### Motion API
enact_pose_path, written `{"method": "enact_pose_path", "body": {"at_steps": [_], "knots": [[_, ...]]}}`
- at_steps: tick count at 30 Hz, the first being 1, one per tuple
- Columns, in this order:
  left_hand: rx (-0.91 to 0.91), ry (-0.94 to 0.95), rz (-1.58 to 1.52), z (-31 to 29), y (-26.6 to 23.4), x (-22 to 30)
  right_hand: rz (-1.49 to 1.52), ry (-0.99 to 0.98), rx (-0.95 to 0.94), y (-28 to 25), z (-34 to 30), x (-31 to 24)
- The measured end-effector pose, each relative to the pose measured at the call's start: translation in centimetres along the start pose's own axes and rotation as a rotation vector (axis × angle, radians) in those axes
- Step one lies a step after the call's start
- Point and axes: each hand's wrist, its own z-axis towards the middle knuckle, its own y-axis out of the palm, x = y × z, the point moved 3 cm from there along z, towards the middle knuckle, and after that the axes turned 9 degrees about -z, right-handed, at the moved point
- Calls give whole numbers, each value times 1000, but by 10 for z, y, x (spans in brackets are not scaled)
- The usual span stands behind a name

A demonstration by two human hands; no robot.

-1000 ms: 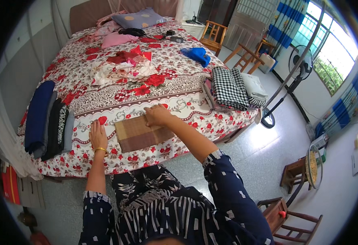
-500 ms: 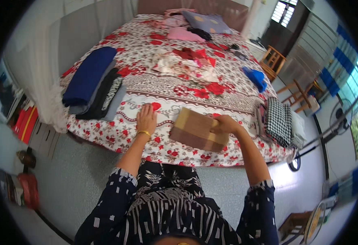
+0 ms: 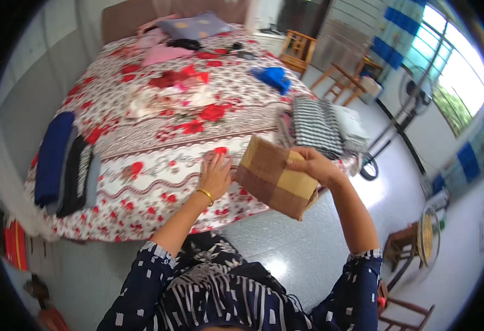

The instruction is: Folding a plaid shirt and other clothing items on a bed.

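We see the wide bed with a red-and-white floral cotton cover, a folded brown-and-tan checked cloth lifted off the bed's near edge, gripped at its top by our right hand, our left hand pressed flat, fingers spread, on the cover beside it

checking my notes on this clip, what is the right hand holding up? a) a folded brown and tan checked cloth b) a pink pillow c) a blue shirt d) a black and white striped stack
a: the right hand grips a folded brown and tan checked cloth, lifted above the bed's edge.
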Motion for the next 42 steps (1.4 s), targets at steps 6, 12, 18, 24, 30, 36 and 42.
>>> {"method": "enact_pose_path", "body": {"at_steps": [6, 12, 18, 24, 30, 36, 42], "knots": [[1, 13, 103, 21, 31, 38, -50, 31, 397, -133, -49, -13], [-38, -17, 78, 21, 29, 40, 137, -196, 660, -255, -44, -30], [-11, 1, 106, 23, 30, 43, 384, -40, 751, -337, -28, 92], [-12, 7, 169, 22, 29, 40, 210, 284, 860, -328, -31, 185], [3, 10, 189, 22, 32, 43, 174, 51, 974, -336, -26, 164], [-7, -11, 153, 25, 36, 49, -891, 591, 896, -383, -37, 187], [-7, -39, 176, 20, 26, 39, -1119, 154, 1037, -311, 27, 121]]}}
